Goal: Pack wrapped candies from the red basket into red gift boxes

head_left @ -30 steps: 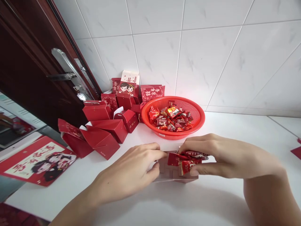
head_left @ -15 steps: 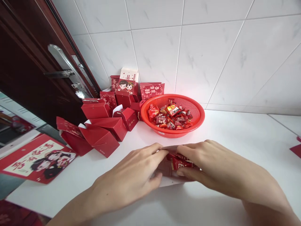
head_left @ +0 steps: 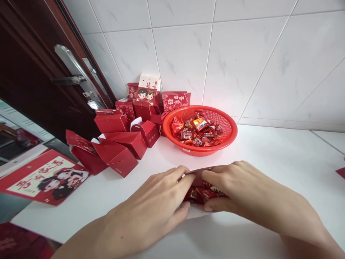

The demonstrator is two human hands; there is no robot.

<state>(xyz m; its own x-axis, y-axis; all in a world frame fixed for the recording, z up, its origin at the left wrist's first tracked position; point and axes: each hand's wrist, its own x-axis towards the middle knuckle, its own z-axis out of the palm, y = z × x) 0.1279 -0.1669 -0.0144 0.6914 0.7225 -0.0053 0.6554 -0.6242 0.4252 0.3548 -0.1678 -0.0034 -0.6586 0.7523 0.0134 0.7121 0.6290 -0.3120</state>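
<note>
Between my hands, near the front of the white table, is an opened paper candy box with a pale near edge. Red wrapped candies show through its opening. My left hand is closed on the box's left side, fingers over the far edge and thumb at the near one. My right hand grips the right side, fingertips at the far flap and thumb by the near edge. Both palms hide the ends of the box. Beyond it stands a red plastic basket of wrapped candies.
Several red gift boxes crowd the table's left side and back against the tiled wall. A printed red bag stands at the left edge, near the dark door. A red piece shows at far right.
The candies now lie lower inside the box, and more of its far flap shows. Both hands have kept their grip on the box. The view has shifted slightly.
</note>
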